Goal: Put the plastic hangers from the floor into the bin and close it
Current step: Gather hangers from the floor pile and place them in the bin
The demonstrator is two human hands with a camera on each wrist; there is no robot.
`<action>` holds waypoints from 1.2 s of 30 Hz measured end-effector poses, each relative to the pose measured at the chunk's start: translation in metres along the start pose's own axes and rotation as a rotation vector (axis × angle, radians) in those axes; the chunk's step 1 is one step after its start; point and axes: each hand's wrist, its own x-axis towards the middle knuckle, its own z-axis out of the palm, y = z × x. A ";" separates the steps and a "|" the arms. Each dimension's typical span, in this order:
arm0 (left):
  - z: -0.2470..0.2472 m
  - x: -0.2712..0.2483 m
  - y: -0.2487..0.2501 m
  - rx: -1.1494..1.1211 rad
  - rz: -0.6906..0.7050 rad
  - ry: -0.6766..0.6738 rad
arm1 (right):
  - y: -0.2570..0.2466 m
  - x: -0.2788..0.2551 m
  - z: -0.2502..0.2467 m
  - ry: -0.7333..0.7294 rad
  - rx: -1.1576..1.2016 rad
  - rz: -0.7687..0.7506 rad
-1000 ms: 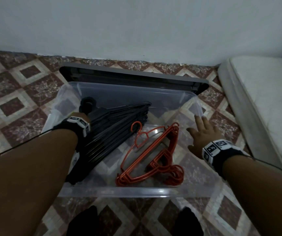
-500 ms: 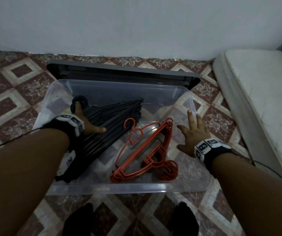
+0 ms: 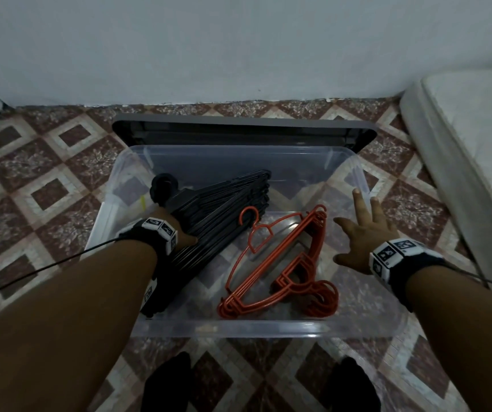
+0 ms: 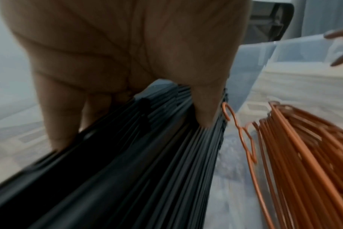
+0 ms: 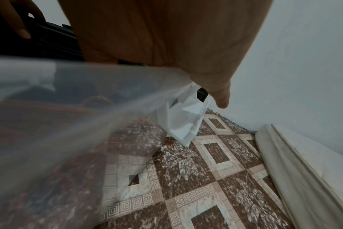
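Note:
A clear plastic bin (image 3: 268, 331) stands open on the tiled floor. Inside, a thick stack of black hangers (image 3: 224, 209) lies slanted along the left side. A smaller stack of orange hangers (image 3: 283, 263) lies in the middle. My left hand (image 3: 183, 236) holds the black stack (image 4: 147, 155), with the thumb (image 4: 204, 111) on top and the fingers down its far side. My right hand (image 3: 363, 233) hovers with spread fingers over the bin's right side, holding nothing. Whether it touches the bin wall (image 5: 49, 93) I cannot tell.
The grey lid (image 3: 238, 129) leans between the bin's back and the wall. A white mattress (image 3: 476, 144) runs along the right. A white bag (image 5: 182, 120) lies at the bin's far right corner. My dark-socked feet (image 3: 167, 382) stand close before the bin.
My left hand stays on the black hangers inside the bin. My right hand remains over the bin's right side, its fingers now spread wider. The head view has shifted slightly.

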 end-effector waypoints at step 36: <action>0.011 0.020 0.157 0.067 0.493 -0.064 | 0.002 -0.005 -0.007 -0.026 0.126 -0.066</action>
